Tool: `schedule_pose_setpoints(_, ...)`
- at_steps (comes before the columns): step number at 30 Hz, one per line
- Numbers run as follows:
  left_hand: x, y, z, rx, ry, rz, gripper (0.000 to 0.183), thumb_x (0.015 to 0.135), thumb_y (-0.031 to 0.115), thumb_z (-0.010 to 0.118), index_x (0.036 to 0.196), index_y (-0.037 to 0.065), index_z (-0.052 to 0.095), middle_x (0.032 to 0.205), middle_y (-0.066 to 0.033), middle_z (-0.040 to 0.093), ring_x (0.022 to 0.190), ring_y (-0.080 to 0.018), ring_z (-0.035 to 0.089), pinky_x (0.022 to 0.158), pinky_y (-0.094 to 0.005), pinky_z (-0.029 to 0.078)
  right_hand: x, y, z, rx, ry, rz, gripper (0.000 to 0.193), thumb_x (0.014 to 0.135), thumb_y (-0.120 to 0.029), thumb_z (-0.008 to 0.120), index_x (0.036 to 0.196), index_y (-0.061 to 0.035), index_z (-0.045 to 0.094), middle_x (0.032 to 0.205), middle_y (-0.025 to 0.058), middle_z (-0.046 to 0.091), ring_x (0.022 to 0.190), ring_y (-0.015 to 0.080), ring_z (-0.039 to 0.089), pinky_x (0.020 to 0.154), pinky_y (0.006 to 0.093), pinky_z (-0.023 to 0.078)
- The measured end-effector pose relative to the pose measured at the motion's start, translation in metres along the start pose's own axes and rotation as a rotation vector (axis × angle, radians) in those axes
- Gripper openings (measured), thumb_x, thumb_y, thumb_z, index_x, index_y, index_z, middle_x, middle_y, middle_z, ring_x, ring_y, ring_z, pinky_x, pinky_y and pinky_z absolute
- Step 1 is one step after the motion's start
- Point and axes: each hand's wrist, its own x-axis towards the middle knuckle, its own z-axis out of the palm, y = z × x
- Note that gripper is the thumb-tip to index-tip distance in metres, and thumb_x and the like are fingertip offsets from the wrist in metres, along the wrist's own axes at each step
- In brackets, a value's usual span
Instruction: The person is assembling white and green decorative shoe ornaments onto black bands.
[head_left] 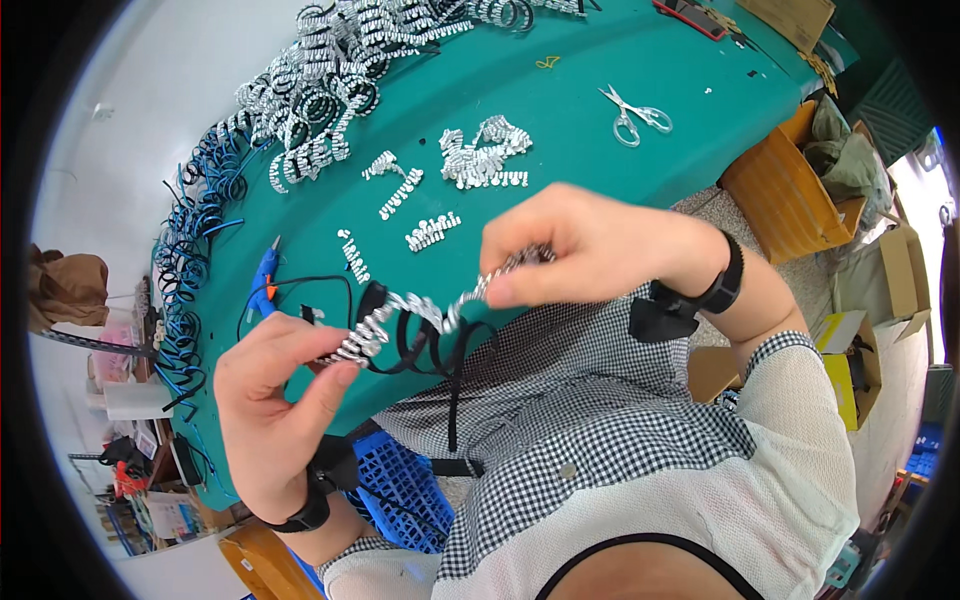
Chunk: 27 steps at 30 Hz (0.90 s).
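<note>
Between my two hands stretches a twisted silver-and-white trim strip (415, 305) with a toothed, beaded look. My left hand (270, 395) is closed, pinching one end between thumb and fingers. At the other end my right hand (590, 245) is also closed, thumb and fingers pressed on the strip. A black spiral band (455, 400) hangs in loops beneath the strip, its straight tail pointing down; whether the two are joined I cannot tell. Several short white trim pieces (432, 232) lie on the table beyond my hands, with a larger bunch of trim (485, 155) behind them.
A blue glue gun (264, 280) with a dark cord lies left on the green table (560, 110). Clear-handled scissors (635, 117) lie far right. Piled along the far-left edge are white-trimmed coils (330, 75) and blue-black coils (190, 240). A blue crate (405, 490) stands below.
</note>
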Motion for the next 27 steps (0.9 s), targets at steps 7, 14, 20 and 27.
schedule_pose_setpoints(7,-0.004,0.001,0.003,0.117,0.038,-0.008,0.016,0.064,-0.004,0.068,0.079,-0.003,0.061,0.068,-0.0056,0.055,0.060,-0.0118,0.050,0.054,-0.0220,0.038,-0.007,0.032,-0.032,0.426,0.149,0.138,0.023,0.083,-0.022,0.057,0.072,-0.0020,0.058,0.065,0.0012,0.057,0.055,0.0056,0.048,0.050,0.0191,0.039)
schedule_pose_setpoints(14,-0.007,-0.014,-0.007,-0.009,-0.042,-0.078,0.015,0.066,0.001,0.069,0.079,-0.003,0.061,0.068,-0.0049,0.055,0.060,-0.0103,0.048,0.053,-0.0215,0.035,-0.019,0.025,-0.032,0.540,-0.012,0.182,0.028,0.083,-0.027,0.057,0.070,-0.0018,0.059,0.061,0.0015,0.053,0.050,0.0070,0.045,0.047,0.0205,0.035)
schedule_pose_setpoints(20,-0.009,-0.015,-0.009,-0.155,0.013,-0.076,0.016,0.061,-0.002,0.069,0.076,-0.004,0.063,0.066,-0.0059,0.057,0.060,-0.0131,0.049,0.053,-0.0241,0.035,-0.009,0.029,-0.039,0.502,-0.094,0.306,0.029,0.082,-0.030,0.057,0.080,-0.0013,0.061,0.061,0.0026,0.053,0.044,0.0070,0.042,0.044,0.0200,0.033)
schedule_pose_setpoints(27,0.001,0.012,-0.022,0.074,-0.010,0.048,0.019,0.059,-0.004,0.069,0.076,-0.003,0.063,0.066,-0.0071,0.058,0.059,-0.0140,0.051,0.053,-0.0242,0.037,0.006,0.060,-0.050,0.210,-0.284,0.266,0.039,0.073,-0.019,0.069,0.101,0.0022,0.053,0.072,0.0055,0.056,0.051,0.0103,0.055,0.046,0.0204,0.043)
